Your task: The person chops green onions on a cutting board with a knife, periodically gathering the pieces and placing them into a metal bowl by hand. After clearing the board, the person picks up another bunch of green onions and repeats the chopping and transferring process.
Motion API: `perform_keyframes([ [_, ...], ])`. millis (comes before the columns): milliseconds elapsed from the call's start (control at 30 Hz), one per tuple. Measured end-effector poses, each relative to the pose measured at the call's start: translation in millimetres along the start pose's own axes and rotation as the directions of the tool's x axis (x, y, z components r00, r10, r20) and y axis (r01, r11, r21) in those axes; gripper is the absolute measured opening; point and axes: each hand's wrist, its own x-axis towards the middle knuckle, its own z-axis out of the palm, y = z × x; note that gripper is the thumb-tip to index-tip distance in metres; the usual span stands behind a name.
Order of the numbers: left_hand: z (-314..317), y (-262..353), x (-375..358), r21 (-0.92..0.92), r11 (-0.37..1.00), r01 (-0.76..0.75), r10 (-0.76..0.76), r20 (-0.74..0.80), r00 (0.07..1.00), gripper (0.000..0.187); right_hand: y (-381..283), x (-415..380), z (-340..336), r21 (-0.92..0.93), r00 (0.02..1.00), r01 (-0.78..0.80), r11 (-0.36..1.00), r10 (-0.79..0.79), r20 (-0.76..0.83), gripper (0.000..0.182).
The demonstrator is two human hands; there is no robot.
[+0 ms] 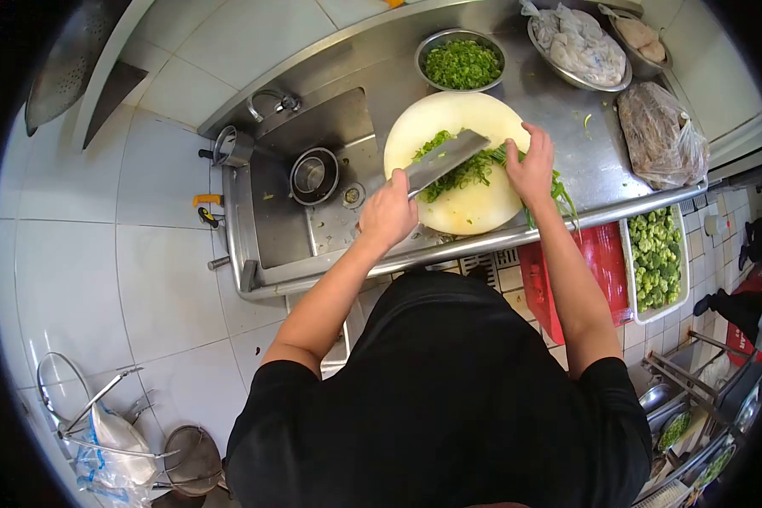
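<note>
My left hand (389,212) is closed around the handle of a cleaver (453,159), whose broad blade lies tilted over a pile of cut greens (470,176). On the right side of the round cutting board (449,110), my right hand (533,165) grips a bunch of leafy green stalks (562,196). The stalk ends trail past the board's edge toward the counter rim. Part of the bunch is hidden under that hand. Behind the board stands a metal bowl (420,61) of chopped greens (462,65).
Left of the board is a sink (284,233) with a small pot (314,176) and a faucet (273,103). Bowls with bagged food (584,51) and a brown bagged bundle (660,135) occupy the counter's right. Below sit a red crate (601,254) and a broccoli bin (684,279).
</note>
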Motion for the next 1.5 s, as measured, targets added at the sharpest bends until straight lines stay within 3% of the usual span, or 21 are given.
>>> perform_keyframes([
  [33, -2, -5, 3, 0.074, 0.997, 0.017, -0.019, 0.028, 0.999, 0.028, -17, 5, -2, -0.052, 0.997, 0.055, 0.997, -0.058, -0.049, 0.045],
  [133, -4, -12, 10, 0.142, 0.989, -0.03, 0.021, 0.066, 0.998, 0.028, -69, -1, 31, -0.09, 0.968, 0.156, 0.984, -0.134, 0.212, 0.083],
  [200, -4, -17, 13, 0.142, 0.986, -0.09, 0.084, 0.047, 0.995, 0.032, -99, -9, 54, -0.195, 0.896, 0.176, 0.965, -0.075, 0.437, 0.092],
  [233, -1, -22, 13, 0.143, 0.981, -0.131, 0.126, 0.041, 0.991, 0.037, -104, -10, 64, -0.208, 0.901, 0.172, 0.963, -0.068, 0.429, 0.092],
  [300, -6, -38, 16, 0.197, 0.948, -0.249, 0.266, -0.061, 0.962, 0.038, -110, -11, 80, -0.27, 0.826, 0.011, 0.963, 0.143, 0.545, 0.096],
  [367, -22, -53, 16, 0.242, 0.9, -0.362, 0.378, -0.024, 0.925, 0.015, -104, -7, 85, -0.284, 0.8, -0.022, 0.959, 0.187, 0.57, 0.094],
  [433, -33, -74, 21, 0.255, 0.881, -0.399, 0.417, -0.016, 0.909, 0.018, -80, -5, 95, -0.423, 0.9, 0.025, 0.906, 0.164, 0.404, 0.086],
  [500, -51, -91, 30, 0.256, 0.813, -0.524, 0.54, 0.007, 0.842, 0.023, -53, 0, 87, -0.421, 0.916, -0.026, 0.907, 0.19, 0.353, 0.082],
  [567, -72, -101, 40, 0.22, 0.831, -0.51, 0.513, 0.047, 0.857, 0.028, -38, -8, 69, -0.423, 0.93, -0.08, 0.903, 0.22, 0.294, 0.078],
  [633, -88, -110, 54, 0.105, 0.913, -0.395, 0.381, 0.135, 0.915, 0.028, -42, -29, 45, -0.084, 0.981, -0.166, 0.982, 0.174, 0.087, 0.078],
  [700, -80, -129, 73, 0.04, 0.921, -0.387, 0.377, 0.155, 0.913, 0.031, -61, -72, 43, -0.174, 0.961, -0.261, 0.95, 0.273, 0.045, 0.085],
  [767, -68, -140, 91, -0.192, 0.938, -0.287, 0.311, 0.108, 0.944, 0.032, -74, -110, 55, -0.253, 0.93, -0.358, 0.899, 0.366, -0.015, 0.093],
  [833, -39, -166, 121, -0.251, 0.883, -0.398, 0.41, -0.003, 0.912, 0.03, -83, -134, 76, -0.46, 0.824, -0.489, 0.742, 0.566, 0.038, 0.117],
  [867, -33, -172, 137, -0.378, 0.911, -0.163, 0.252, 0.2, 0.947, 0.024, -96, -131, 80, -0.464, 0.822, -0.497, 0.733, 0.57, 0.02, 0.117],
  [933, -21, -189, 157, -0.557, 0.778, 0.29, 0.078, 0.544, 0.836, 0.025, -121, -115, 84, -0.579, 0.7, -0.502, 0.643, 0.695, 0.164, 0.138],
  [1067, 15, -212, 169, -0.553, 0.679, 0.483, 0.1, 0.721, 0.685, 0.023, -117, -94, 90, -0.584, 0.743, -0.398, 0.707, 0.622, 0.247, 0.15],
  [1233, 37, -167, 138, -0.478, 0.787, 0.39, 0.113, 0.733, 0.671, 0.027, -94, -75, 97, -0.47, 0.845, -0.36, 0.806, 0.495, 0.203, 0.141],
  [1333, 56, -135, 108, -0.505, 0.792, 0.344, 0.09, 0.653, 0.752, 0.029, -95, -75, 110, -0.202, 0.92, -0.357, 0.912, 0.38, 0.093, 0.115],
  [1400, 66, -120, 88, -0.553, 0.785, 0.281, 0.11, 0.57, 0.814, 0.031, -103, -76, 124, -0.187, 0.91, -0.395, 0.899, 0.411, 0.051, 0.109],
  [1467, 75, -108, 73, -0.564, 0.767, 0.306, 0.099, 0.575, 0.812, 0.03, -116, -75, 135, -0.125, 0.889, -0.457, 0.88, 0.449, -0.088, 0.084],
  [1500, 76, -99, 64, -0.533, 0.785, 0.314, 0.068, 0.579, 0.812, 0.03, -115, -75, 136, -0.122, 0.888, -0.459, 0.88, 0.451, -0.087, 0.084],
])
